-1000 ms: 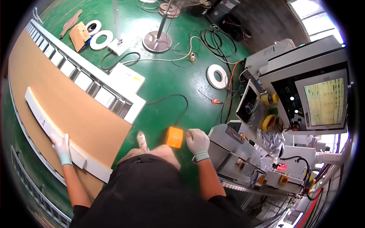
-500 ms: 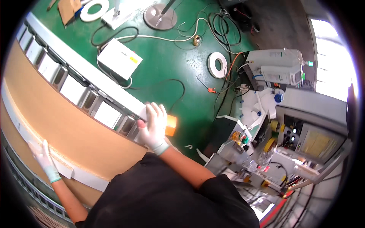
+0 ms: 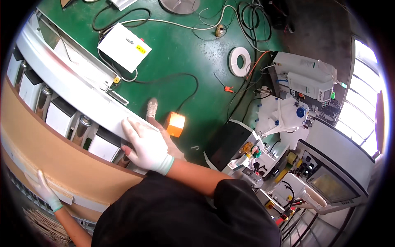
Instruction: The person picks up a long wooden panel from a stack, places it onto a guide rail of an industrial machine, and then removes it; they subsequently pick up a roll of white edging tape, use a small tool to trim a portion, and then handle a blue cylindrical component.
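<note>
White-gloved and open, my right hand (image 3: 146, 144) reaches across my body, its fingers straight over the white rail (image 3: 78, 96) and its thumb apart; it seems to rest there and hold nothing. My left hand (image 3: 46, 191) is far out to the side, at the long white strip (image 3: 62, 194) that lies along the outer part of the brown board (image 3: 61, 146). That thumb points away from the fingers, but I cannot tell whether I am gripping the strip or only lying on it. If I press unevenly there, I think the strip could skew, and a sideways shove might carry the board along on the rollers (image 3: 81, 129). My right fingers could get nipped too, because the gaps between rollers and white blocks (image 3: 59, 121) lie right beside them. Down below, my shoe (image 3: 152, 108) is near an orange box (image 3: 176, 124) with a dark cord, so a careless step might catch either. The board's face looks smooth and plain. Past the rail, the shiny green floor (image 3: 177, 92) holds a white box (image 3: 124, 48) with a yellow label, loose cables and a white ring (image 3: 240, 61). To my right stand pale machines, one with a screen (image 3: 331, 185), and daylight comes through a barred window (image 3: 362, 94).
</note>
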Tool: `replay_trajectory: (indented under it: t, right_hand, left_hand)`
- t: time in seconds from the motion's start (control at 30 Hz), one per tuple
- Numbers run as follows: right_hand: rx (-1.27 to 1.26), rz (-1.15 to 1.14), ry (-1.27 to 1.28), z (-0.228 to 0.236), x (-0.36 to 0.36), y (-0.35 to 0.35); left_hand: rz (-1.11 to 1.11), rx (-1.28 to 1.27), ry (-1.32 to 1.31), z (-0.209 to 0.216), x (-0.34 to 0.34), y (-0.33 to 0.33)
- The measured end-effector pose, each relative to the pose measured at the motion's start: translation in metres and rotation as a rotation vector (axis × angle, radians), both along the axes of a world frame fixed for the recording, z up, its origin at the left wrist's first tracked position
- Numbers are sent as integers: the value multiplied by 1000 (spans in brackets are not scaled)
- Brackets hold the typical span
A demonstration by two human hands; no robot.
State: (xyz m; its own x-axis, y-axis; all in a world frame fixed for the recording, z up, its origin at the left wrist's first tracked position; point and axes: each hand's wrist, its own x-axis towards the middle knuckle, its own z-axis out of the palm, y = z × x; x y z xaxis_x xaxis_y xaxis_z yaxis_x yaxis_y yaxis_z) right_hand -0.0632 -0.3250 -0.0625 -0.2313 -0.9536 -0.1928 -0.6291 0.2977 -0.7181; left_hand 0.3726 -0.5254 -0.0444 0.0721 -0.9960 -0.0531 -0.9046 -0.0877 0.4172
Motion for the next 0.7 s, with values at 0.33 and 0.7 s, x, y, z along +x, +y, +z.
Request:
replay_trajectory:
  t: [0.33, 0.7]
  right_hand:
    - [-26, 52, -47, 6, -7, 10]
    - [-134, -17, 20, -32, 15, 22]
  left_hand:
    - [71, -12, 72, -25, 64, -6]
    - [-20, 49, -13, 13, 35, 111]
